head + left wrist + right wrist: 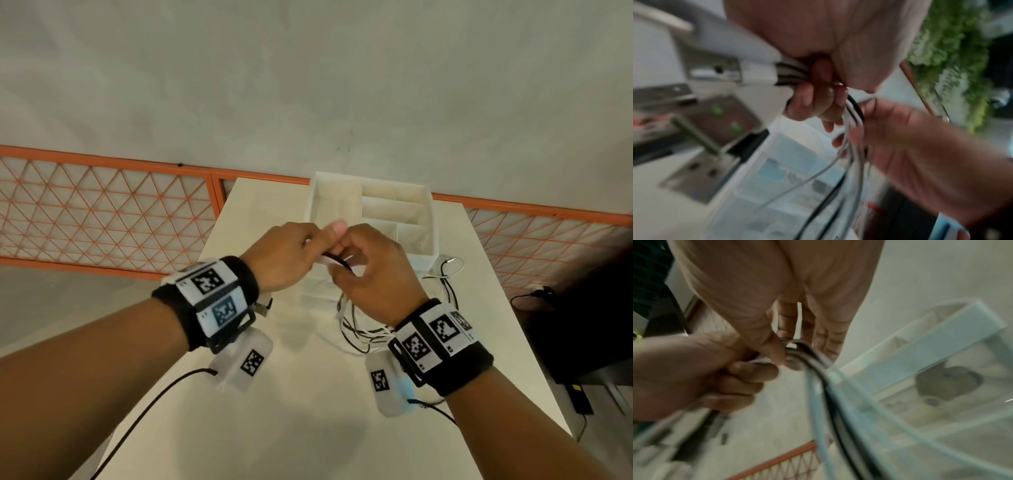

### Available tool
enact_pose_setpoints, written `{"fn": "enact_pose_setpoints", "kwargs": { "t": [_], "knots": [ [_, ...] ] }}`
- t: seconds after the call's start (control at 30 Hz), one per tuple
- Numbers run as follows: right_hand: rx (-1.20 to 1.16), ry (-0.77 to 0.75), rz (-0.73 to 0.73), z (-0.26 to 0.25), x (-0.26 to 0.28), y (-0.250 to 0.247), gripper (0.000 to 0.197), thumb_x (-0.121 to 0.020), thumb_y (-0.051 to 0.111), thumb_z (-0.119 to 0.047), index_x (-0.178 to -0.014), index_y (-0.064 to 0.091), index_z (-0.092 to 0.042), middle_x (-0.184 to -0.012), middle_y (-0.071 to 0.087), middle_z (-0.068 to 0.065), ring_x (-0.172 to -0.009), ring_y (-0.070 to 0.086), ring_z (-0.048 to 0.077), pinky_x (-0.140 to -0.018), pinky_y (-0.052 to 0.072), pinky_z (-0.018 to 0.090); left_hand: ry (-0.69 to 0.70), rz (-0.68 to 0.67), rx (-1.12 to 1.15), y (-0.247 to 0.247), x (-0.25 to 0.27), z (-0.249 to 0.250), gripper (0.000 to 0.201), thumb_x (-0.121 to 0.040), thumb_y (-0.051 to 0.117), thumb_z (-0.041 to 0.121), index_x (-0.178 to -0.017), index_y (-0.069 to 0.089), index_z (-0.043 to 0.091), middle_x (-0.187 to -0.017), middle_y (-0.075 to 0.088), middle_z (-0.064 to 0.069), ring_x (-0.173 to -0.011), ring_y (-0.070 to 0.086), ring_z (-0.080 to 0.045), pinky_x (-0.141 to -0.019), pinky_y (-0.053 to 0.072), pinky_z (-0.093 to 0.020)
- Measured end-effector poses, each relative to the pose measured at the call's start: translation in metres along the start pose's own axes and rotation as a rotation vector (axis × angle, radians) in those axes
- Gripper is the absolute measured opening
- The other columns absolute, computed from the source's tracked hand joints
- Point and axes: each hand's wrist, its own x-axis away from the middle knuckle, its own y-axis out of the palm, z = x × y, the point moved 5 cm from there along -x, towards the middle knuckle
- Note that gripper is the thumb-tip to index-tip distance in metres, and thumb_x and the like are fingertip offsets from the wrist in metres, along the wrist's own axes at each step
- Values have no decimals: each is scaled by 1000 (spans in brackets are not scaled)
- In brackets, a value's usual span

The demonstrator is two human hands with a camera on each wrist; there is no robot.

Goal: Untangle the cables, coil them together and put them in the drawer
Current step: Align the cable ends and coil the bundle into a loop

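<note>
Black and white cables [356,329] hang in loose loops from both hands above the white table [291,411]. My left hand [291,250] grips the bundle of cables [791,74] in its curled fingers. My right hand [370,270] pinches the same strands [805,353] between thumb and fingers, right beside the left hand. The strands trail down [838,186] toward the table. The white drawer organiser [424,205], with several compartments, stands just behind the hands. A cable end with plugs [445,270] lies on the table at its right corner.
An orange mesh railing [102,205] runs behind the table. A black object [582,325] sits off the right edge. Dark leads [154,404] run from both wrist cameras across the near table.
</note>
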Motion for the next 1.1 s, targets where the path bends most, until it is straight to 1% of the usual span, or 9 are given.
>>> {"fn": "enact_pose_setpoints", "kwargs": {
  "t": [0.07, 0.23, 0.37, 0.5, 0.63, 0.73, 0.83, 1.0, 1.1],
  "knots": [
    [68, 16, 17, 10, 2, -7, 16, -77, 80, -10, -81, 66, -16, -82, 63, -1, -68, 61, 11, -67, 55, 30, -64, -16, 73, -6, -2, -2, 73, -96, 28, 64, -79, 65, 3, -61, 50, 1, -40, 40, -3, -46, 32, -18],
    [-98, 96, 118, 2, -2, -23, 14, -77, 79, -6, -76, 69, -16, -71, 68, 0, -63, 60, 19, -62, 55, 35, -304, -163, 297, 1, 0, -17, 53, -96, 46, 49, -64, 62, 10, -51, 36, 1, -39, 26, -14, -38, 24, -21],
    [-295, 271, -164, 12, 10, -11, 20, -83, 78, -6, -72, 61, -7, -59, 54, 1, -52, 44, 16, -51, 40, 29, -372, -34, 515, -18, -6, -22, 33, -91, 60, 36, -66, 57, 14, -47, 35, 5, -40, 23, -12, -38, 22, -21],
    [201, 403, -467, 64, 48, 0, 35, -90, 70, -41, -72, 66, -11, -65, 71, 2, -52, 63, 11, -67, 54, 27, -323, 194, 784, -55, -11, -18, 33, -92, 65, 36, -69, 54, 15, -45, 28, 9, -38, 19, -9, -36, 19, -21],
    [506, 630, -434, 118, 76, -21, 59, -90, 41, -72, -82, 70, -21, -82, 77, 0, -74, 73, 21, -82, 57, 35, -191, 196, 872, -77, -3, -5, 33, -82, 76, 33, -65, 54, 15, -46, 24, 8, -38, 17, -10, -37, 19, -20],
    [413, 697, -188, 132, 79, -45, 49, -85, 60, -66, -119, 64, -32, -115, 71, 0, -113, 65, 23, -94, 47, 33, -146, 196, 911, -80, 3, -4, 24, -81, 77, 29, -73, 60, 14, -50, 23, 7, -38, 16, -9, -35, 21, -19],
    [381, 825, -235, 148, 92, -48, 84, -74, 78, -59, -145, 42, -30, -136, 55, 7, -127, 54, 26, -103, 43, 37, -154, 266, 995, -79, 2, -8, 30, -84, 74, 28, -61, 57, 20, -54, 22, 5, -38, 15, -9, -37, 17, -21],
    [466, 736, -603, 139, 105, -35, 127, -35, 69, -92, -148, 37, -41, -149, 44, -1, -136, 46, 21, -111, 41, 40, -160, 218, 890, -65, 4, -15, 43, -87, 72, 31, -55, 43, 25, -49, 22, 7, -40, 16, -12, -37, 21, -20],
    [366, 558, -502, 89, 78, -45, 92, -47, 71, -86, -127, 58, -43, -132, 56, -20, -112, 59, 6, -96, 52, 32, -171, 74, 575, -50, 13, -17, 44, -85, 73, 37, -49, 54, 20, -50, 27, 4, -44, 20, -16, -41, 28, -21]
  ]
}}
